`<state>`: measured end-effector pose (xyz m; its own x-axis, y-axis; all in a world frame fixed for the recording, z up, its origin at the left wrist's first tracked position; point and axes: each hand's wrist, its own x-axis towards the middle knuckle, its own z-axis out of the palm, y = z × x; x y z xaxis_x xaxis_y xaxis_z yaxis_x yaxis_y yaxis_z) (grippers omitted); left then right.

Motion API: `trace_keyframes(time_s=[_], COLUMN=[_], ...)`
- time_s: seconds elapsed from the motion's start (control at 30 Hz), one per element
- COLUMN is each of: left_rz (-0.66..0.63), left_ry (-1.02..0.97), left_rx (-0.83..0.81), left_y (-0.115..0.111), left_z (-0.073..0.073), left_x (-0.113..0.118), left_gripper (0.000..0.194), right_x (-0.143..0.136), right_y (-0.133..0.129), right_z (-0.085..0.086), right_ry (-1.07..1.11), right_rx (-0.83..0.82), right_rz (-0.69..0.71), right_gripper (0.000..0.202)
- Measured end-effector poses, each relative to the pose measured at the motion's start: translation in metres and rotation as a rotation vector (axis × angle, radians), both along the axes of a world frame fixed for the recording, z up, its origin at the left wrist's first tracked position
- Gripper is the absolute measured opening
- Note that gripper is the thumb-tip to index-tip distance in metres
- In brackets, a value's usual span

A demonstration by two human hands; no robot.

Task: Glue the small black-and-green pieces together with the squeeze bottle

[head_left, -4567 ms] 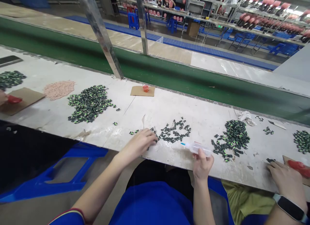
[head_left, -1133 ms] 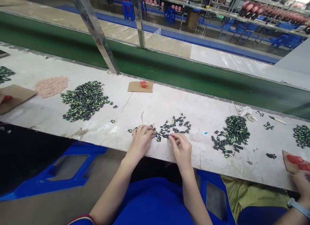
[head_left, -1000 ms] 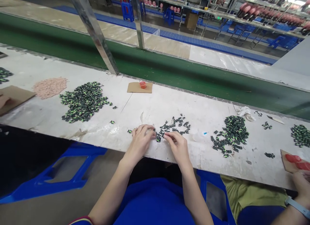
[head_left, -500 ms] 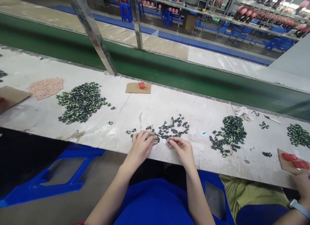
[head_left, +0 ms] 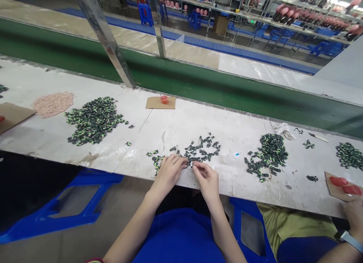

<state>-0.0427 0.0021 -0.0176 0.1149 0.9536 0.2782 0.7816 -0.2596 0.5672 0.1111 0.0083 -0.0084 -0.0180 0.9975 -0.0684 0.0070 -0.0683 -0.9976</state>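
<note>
Near the front edge of the white table, my left hand [head_left: 171, 169] is closed, its fingertips at the near side of some loose dark pieces [head_left: 202, 147]. Just right of it, my right hand [head_left: 206, 176] pinches with thumb and forefinger. Whatever lies between the fingertips of either hand is too small to make out. The two hands' fingertips are close together. A few black-and-green pieces [head_left: 155, 163] lie beside my left hand, partly hidden by it. A small blue-tipped item [head_left: 237, 154] rests to the right of my right hand.
Left on the table [head_left: 224, 123] are a large black-and-green pile [head_left: 93, 121] and a pink pile [head_left: 53, 104]. A red cup [head_left: 164, 99] stands on cardboard at the back. Another pile [head_left: 273, 151] lies right. A co-worker's hand [head_left: 354, 214] is at far right. A metal post [head_left: 107, 40] rises behind.
My right hand has moved slightly left, and my left hand slightly right, so their fingertips are closer together. More black-and-green pieces show beside my left hand.
</note>
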Motion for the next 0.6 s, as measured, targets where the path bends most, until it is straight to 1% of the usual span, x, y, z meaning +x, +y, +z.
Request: trace_keyframes(time_s=[0.1, 0.17, 0.27, 0.37, 0.47, 0.6], left_rz=[0.011, -0.012, -0.04, -0.039, -0.024, 0.032], left_ry=[-0.146, -0.234, -0.316, -0.375, -0.46, -0.623], left_rx=[-0.013, -0.024, -0.029, -0.02, -0.033, -0.096], left_y=[0.0, -0.002, -0.005, -0.008, -0.012, -0.017], left_z=[0.003, 0.008, 0.016, 0.022, 0.027, 0.032], left_x=[0.001, 0.003, 0.006, 0.011, 0.016, 0.023], left_gripper=[0.016, 0.015, 0.017, 0.017, 0.016, 0.014], right_x=[0.002, 0.002, 0.002, 0.001, 0.0, 0.001], right_y=[-0.001, -0.002, -0.003, -0.006, -0.009, -0.013], right_z=[0.0, 0.001, 0.004, 0.006, 0.009, 0.011], right_ry=[0.031, 0.061, 0.095, 0.111, 0.104, 0.084], right_rx=[-0.035, -0.055, -0.073, -0.062, -0.013, 0.138], right_rz=[-0.015, -0.026, -0.052, -0.088, -0.13, -0.178], right_gripper=[0.02, 0.021, 0.021, 0.019, 0.015, 0.008])
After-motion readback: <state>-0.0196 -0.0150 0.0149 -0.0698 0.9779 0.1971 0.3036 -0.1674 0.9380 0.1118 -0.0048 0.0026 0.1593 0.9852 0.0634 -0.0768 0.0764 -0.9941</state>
